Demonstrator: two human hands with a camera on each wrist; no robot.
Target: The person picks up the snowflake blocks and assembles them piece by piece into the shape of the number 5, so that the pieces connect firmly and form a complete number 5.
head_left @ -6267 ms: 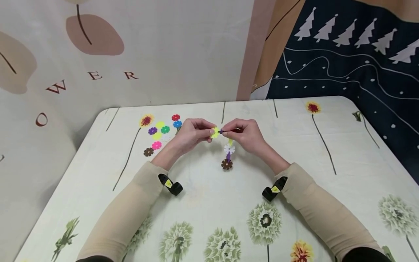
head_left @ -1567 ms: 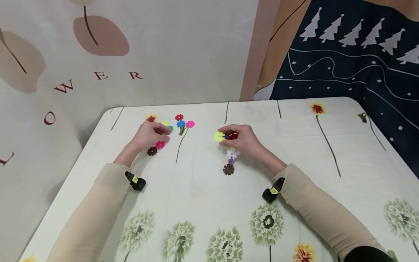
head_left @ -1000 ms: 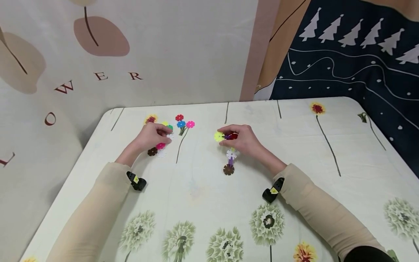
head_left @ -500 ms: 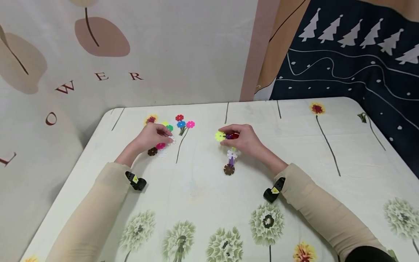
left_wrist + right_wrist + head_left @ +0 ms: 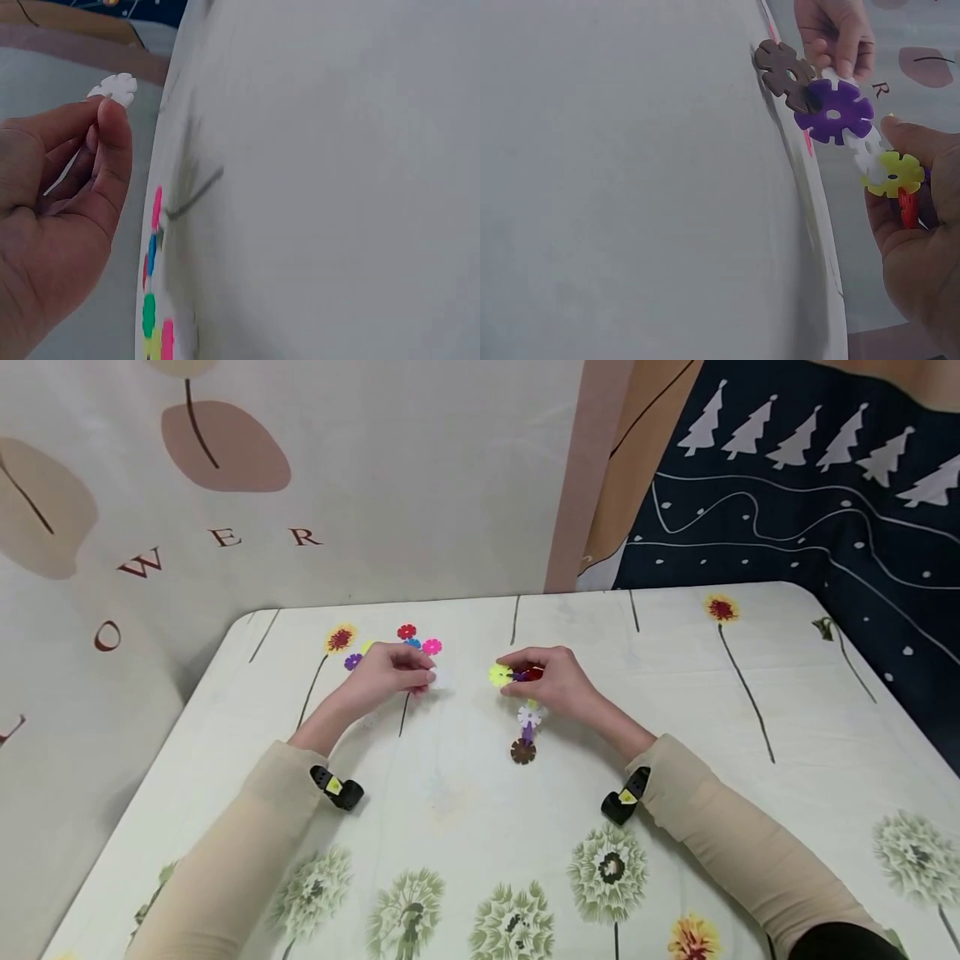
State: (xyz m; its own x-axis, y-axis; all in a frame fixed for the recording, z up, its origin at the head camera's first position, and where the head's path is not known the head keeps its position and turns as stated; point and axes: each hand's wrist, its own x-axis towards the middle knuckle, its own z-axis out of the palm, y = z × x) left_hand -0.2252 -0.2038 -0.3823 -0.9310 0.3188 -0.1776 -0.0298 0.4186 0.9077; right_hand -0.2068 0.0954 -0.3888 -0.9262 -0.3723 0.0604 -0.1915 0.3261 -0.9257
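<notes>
- With my left hand [image 5: 390,675] I pinch one white disc [image 5: 115,88] in the air above the table [image 5: 480,827].
- My right hand [image 5: 555,679], with curled fingers, grips the chain of linked discs [image 5: 847,107].

the surface [image 5: 457,827] bears printed dandelions [image 5: 611,867] and stemmed flowers [image 5: 722,608]. behind it, a pale backdrop [image 5: 420,485] shows leaves [image 5: 225,446] and letters [image 5: 303,537]; to its right, navy fabric [image 5: 795,502] carries white trees [image 5: 795,439].
</notes>
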